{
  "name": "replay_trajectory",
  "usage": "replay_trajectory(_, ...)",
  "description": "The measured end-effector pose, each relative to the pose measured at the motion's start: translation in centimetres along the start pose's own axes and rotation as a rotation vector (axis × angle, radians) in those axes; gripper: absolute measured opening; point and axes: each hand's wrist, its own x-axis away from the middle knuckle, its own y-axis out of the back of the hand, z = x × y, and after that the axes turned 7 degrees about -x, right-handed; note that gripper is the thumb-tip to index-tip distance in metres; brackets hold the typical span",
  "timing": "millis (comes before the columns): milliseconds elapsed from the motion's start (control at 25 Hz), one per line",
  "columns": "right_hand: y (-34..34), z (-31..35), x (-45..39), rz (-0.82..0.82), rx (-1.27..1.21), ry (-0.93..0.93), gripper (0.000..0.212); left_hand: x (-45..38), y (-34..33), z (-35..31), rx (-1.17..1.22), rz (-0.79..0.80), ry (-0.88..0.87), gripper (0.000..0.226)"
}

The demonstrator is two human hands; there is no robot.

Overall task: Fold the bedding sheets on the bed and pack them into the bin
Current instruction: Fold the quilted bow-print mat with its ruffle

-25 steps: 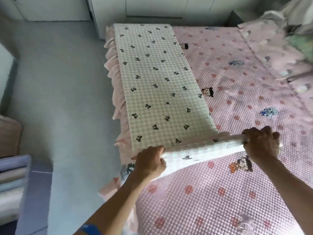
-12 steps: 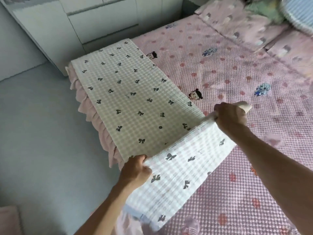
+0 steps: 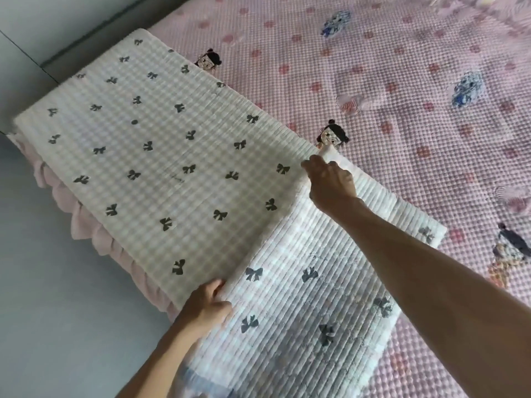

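A long checked quilted sheet with dark bow prints lies along the bed's left edge. Its near end is turned over toward the far end, showing a white ribbed underside. My left hand grips the folded end's left corner at the bed's edge. My right hand pinches the right corner of the same end, further across the bed. The folded end lies partway up the sheet's length. No bin is in view.
The sheet lies on a pink bubble-textured bed cover with red flowers and cartoon figures. A pink frilled skirt hangs over the bed's left side above grey floor. A white cabinet front stands at the far left.
Both hands have carried the sheet's near end up and forward over the rest, so more white underside shows. The camera has moved closer and turned right.
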Motion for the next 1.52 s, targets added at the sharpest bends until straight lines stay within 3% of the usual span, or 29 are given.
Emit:
replay_trajectory(80,-3.5,-1.8,0.5,0.045,-0.053,-0.050,0.066,-3.1,0.3,0.0,-0.019,0.062,-0.055,0.041)
replay_trajectory(200,-8.1,-5.7,4.3,0.076,-0.162,-0.153,0.062,-6.3,0.2,-1.5,0.052,0.119,-0.164,0.041)
replay_trajectory(400,-10.7,-8.6,8.1,-0.137,-0.250,-0.194,0.055,-9.8,-1.0,-5.9,0.120,0.157,-0.248,0.054)
replay_trajectory(560,-11.3,-9.8,10.4,-0.248,-0.265,-0.361,0.051,-10.9,0.4,-8.9,0.158,0.124,-0.485,0.057)
replay_trajectory(600,-11.4,-10.1,10.8,-0.255,-0.280,-0.378,0.052,-11.7,1.3,-9.5,0.138,0.079,-0.483,0.056)
replay_trajectory(680,-11.8,-10.7,11.9,-0.223,-0.292,-0.400,0.055,-12.8,2.1,-9.4,-0.007,0.015,-0.314,0.055)
replay_trajectory(800,-12.3,-11.7,12.6,-0.163,-0.293,-0.416,0.060,-11.6,0.7,-6.9,-0.282,0.013,-0.120,0.069)
replay_trajectory(1000,-12.7,-11.5,13.4,-0.077,-0.276,-0.426,0.059,-9.3,0.3,0.9,-0.093,0.235,-0.030,0.058)
replay_trajectory(1160,-14.3,-10.7,18.4,-0.062,-0.425,-0.701,0.069,-8.1,-0.3,2.4,-0.077,0.266,-0.043,0.074)
replay_trajectory(1240,-14.8,-10.2,20.1,-0.189,-0.599,-0.878,0.070,-8.2,-0.6,1.7,-0.091,0.187,-0.072,0.082)
replay_trajectory(1360,-14.5,-10.2,20.1,-0.282,-1.116,-1.064,0.083,-8.1,-1.6,0.7,-0.227,-0.214,-0.097,0.072)
replay_trajectory(1440,-14.0,-10.4,20.9,-0.254,-1.511,-1.205,0.085,-7.3,-3.3,0.8,-0.348,-0.429,-0.216,0.061)
replay_trajectory(1520,-12.2,-9.7,22.0,-0.112,-1.677,-1.246,0.069,-6.8,-4.1,0.9,-0.496,-0.499,-0.357,0.059)
